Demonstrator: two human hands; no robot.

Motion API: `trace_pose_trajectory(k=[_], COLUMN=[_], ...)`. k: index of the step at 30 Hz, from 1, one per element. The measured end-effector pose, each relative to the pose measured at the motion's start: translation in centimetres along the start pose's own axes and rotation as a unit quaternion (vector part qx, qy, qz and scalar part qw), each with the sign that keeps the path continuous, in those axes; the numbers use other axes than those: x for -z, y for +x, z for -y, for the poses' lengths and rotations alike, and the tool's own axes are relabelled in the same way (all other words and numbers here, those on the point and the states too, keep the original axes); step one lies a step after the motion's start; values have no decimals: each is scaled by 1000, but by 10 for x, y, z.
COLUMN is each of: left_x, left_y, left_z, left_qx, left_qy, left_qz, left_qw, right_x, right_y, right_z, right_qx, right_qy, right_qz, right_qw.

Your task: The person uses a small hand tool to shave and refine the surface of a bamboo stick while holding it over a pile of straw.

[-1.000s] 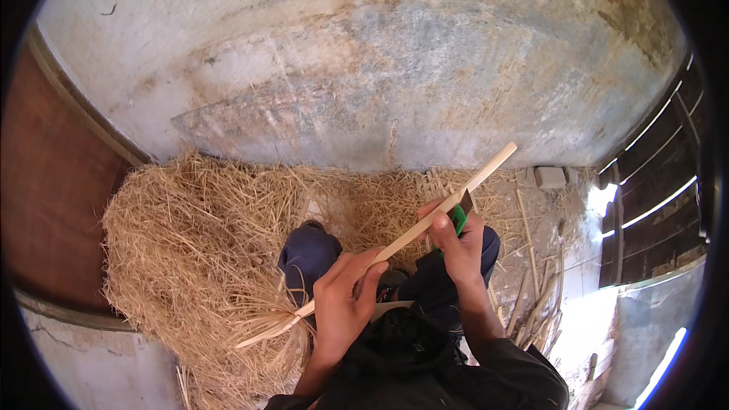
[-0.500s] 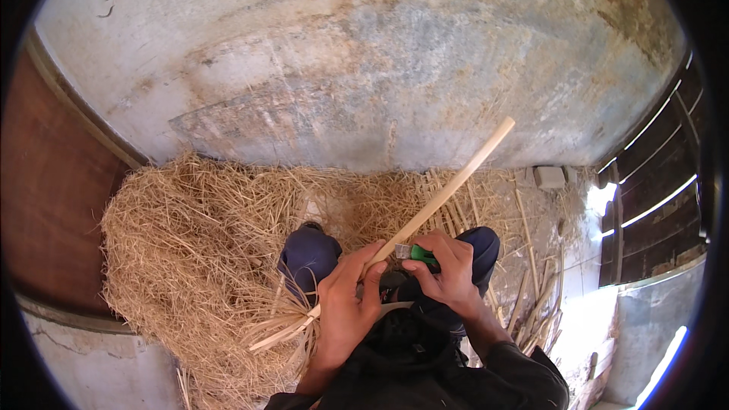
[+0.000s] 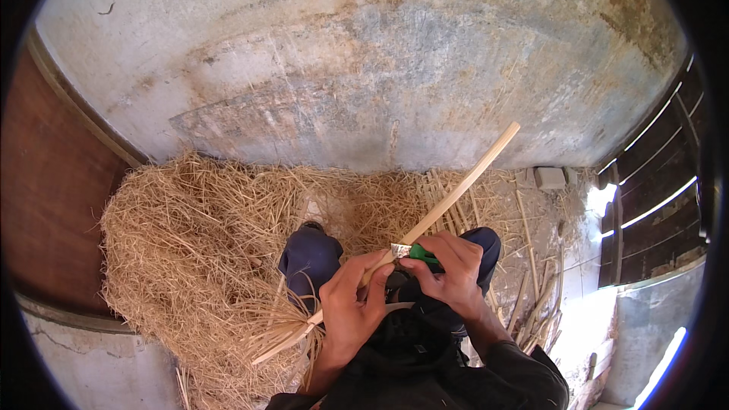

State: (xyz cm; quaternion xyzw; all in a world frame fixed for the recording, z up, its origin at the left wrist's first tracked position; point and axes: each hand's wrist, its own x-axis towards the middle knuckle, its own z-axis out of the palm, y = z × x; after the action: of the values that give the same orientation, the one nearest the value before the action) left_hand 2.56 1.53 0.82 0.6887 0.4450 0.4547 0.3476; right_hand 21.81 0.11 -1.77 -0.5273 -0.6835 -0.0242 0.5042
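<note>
A long pale wooden stick slants from lower left up to the right across my lap. My left hand is closed round its lower part, thumb and fingers pinching it. Thin split strips fan out from the stick's lower end, below my left wrist. In my right hand is a knife with a green handle, gripped between thumb and curled fingers. Its short metal blade lies against the stick, just beyond my left fingertips.
Loose straw-like shavings form a large heap on the left, close beside my left leg. Several more sticks lie on the floor at the right. A stained wall rises ahead, with a grey block at its foot.
The knife has moved slightly left, and its blade now meets the stick. The stick has shifted a little, its upper end lower and further right.
</note>
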Motion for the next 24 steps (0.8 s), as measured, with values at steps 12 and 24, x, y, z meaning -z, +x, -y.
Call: trace_pose_trajectory(k=[12, 24], left_x=[6, 20], left_y=[-1, -5], left_z=[-2, 0], left_qx=[25, 44], left_qy=[-5, 10], left_qz=[20, 29], left_qw=[999, 999], right_x=[8, 18], right_y=[4, -5], right_z=[-1, -36], right_qx=[18, -29], right_qy=[-42, -100], right_qz=[3, -81], right_qw=[999, 991])
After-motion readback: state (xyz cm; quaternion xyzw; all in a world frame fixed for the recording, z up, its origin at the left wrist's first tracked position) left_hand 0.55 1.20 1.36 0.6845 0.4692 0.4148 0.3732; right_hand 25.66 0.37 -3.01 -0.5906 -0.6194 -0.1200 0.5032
